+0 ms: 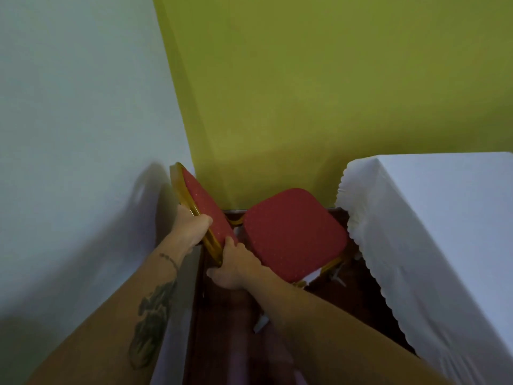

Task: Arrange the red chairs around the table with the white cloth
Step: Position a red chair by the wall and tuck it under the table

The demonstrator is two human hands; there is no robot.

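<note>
A red chair with a gold frame stands in the corner; its padded seat (294, 234) faces the table and its backrest (204, 207) rises to the left. My left hand (194, 229) grips the backrest's gold edge from behind. My right hand (236, 266) holds the lower end of that same backrest. The table with the white cloth (433, 223) fills the right side, its scalloped hem hanging just beside the seat's right corner. The chair's legs are mostly hidden under the seat.
A white wall (77, 134) runs close along the left, touching distance from the backrest. A green wall (319, 93) closes off the far side. A narrow strip of dark red carpet (227, 315) lies between wall and table.
</note>
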